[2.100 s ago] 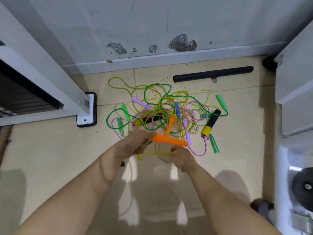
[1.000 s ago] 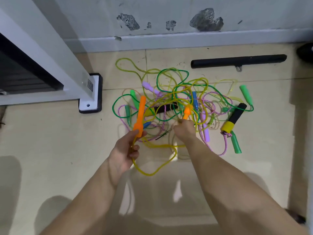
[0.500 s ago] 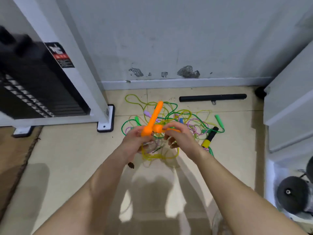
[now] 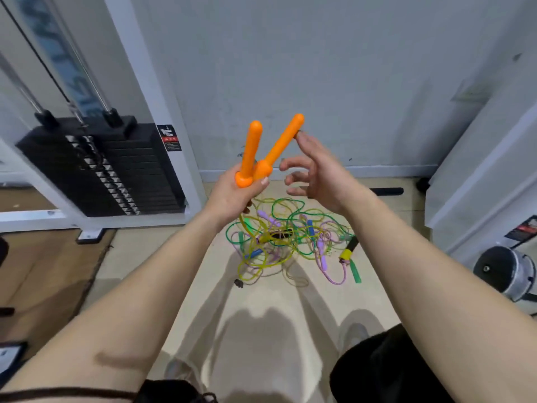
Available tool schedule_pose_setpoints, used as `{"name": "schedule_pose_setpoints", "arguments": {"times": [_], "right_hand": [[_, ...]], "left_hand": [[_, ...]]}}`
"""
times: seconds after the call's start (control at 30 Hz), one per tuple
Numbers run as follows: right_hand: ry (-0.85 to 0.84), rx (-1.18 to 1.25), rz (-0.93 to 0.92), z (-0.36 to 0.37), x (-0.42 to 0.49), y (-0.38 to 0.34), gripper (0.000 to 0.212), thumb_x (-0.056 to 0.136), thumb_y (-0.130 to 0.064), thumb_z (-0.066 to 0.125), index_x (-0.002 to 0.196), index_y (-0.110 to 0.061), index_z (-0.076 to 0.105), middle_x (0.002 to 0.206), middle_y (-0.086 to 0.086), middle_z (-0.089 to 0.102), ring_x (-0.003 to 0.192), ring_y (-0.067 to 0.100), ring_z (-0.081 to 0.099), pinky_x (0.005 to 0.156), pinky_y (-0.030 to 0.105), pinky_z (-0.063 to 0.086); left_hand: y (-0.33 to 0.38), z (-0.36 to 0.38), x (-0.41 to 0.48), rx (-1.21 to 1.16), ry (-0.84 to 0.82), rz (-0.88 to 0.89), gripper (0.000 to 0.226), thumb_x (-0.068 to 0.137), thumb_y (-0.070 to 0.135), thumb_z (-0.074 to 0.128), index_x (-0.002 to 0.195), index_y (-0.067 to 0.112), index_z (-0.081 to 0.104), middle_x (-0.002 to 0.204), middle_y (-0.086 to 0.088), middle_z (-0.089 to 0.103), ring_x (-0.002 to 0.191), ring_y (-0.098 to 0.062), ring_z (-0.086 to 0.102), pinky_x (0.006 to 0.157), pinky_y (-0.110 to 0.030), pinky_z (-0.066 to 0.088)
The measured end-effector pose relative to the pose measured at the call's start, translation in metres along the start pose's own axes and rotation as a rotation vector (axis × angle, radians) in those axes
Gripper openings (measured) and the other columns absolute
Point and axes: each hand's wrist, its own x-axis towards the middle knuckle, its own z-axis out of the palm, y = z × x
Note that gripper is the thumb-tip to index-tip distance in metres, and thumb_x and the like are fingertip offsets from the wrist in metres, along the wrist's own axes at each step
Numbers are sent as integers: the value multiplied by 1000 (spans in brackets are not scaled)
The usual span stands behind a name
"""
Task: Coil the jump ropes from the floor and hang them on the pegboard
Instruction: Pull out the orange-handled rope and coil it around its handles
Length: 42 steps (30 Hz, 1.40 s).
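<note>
L hand raised at chest height, fingers and thumb curled round the butt ends of both orange handles; handles point up, splayed in a V, one near upright, other tilted to the right; R hand just beside, fingers spread and loosely bent, gripping nothing, index tip touching top of the tilted handle; yellow cord drops from under L hand to the rope pile on the floor below, approx. between the forearms; pile = tangled green, yellow, purple cords w/ blue, purple, green handles, plus a black-and-yellow handle at its right edge; weight stack at left; black bar lying along the wall base.
</note>
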Motion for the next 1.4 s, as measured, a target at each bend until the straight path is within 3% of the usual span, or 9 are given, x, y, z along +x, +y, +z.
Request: {"name": "schedule_pose_setpoints", "arguments": {"times": [0.1,0.2,0.27,0.37,0.5,0.7,1.0,1.27,1.4], "right_hand": [[38,-371,-16,-2,6,29,92,69,-41,76,150,-24,37,137,-2,54,116,12,54,94,28,45],[-257,-543,136,12,12,72,99,74,-35,85,155,-22,30,152,-12,37,140,6,34,113,25,28],[-349,-565,163,28,16,102,79,67,-38,89,136,-24,53,136,-14,55,128,3,50,109,23,36],[-340,-636,139,42,17,146,14,83,-21,79,78,-16,67,75,-6,68,69,1,60,72,20,46],[-107,-813,226,-2,10,191,32,95,-33,60,69,-13,63,66,4,69,61,15,61,72,35,51],[259,-525,191,-62,30,154,37,103,-21,52,68,-12,59,61,1,65,66,22,59,78,37,49],[171,-436,-122,-30,58,-10,29,105,-15,45,76,-14,52,64,4,61,51,14,57,55,27,40],[266,-371,-188,-36,43,-47,27,99,-16,50,74,-17,59,59,-3,40,45,8,33,48,23,29],[211,-305,-126,-36,33,-47,26,101,-23,48,80,-19,61,63,-4,40,48,11,37,52,24,49]], "left_hand": [[10,-1,3,-358,-56,-150,13,97,25,61,105,15,59,61,5,46,44,-9,36,42,-21,30],[26,-3,11,-741,-126,-270,21,99,35,51,109,17,58,61,9,43,42,-2,28,39,-14,22],[34,-10,19,-939,-134,-301,24,101,40,46,106,20,59,61,10,42,40,0,26,39,-13,20],[38,-32,36,-1116,-83,-256,27,102,43,45,103,20,58,60,9,43,37,-2,27,37,-12,20],[34,-72,59,-1198,159,-180,27,101,42,50,95,17,58,59,9,42,38,-3,26,39,-13,18],[-12,-100,60,-905,384,-225,20,99,37,57,84,24,55,61,9,40,42,-2,25,40,-16,18],[-20,-75,39,-416,359,-247,18,91,31,70,82,24,56,61,4,47,46,-10,35,42,-22,30],[2,-63,28,-81,280,-184,10,94,34,64,89,27,60,80,-3,71,57,-3,58,63,-24,44],[0,-67,29,-248,311,-234,12,92,28,69,89,23,59,66,0,60,67,-18,70,72,-36,55]]}}
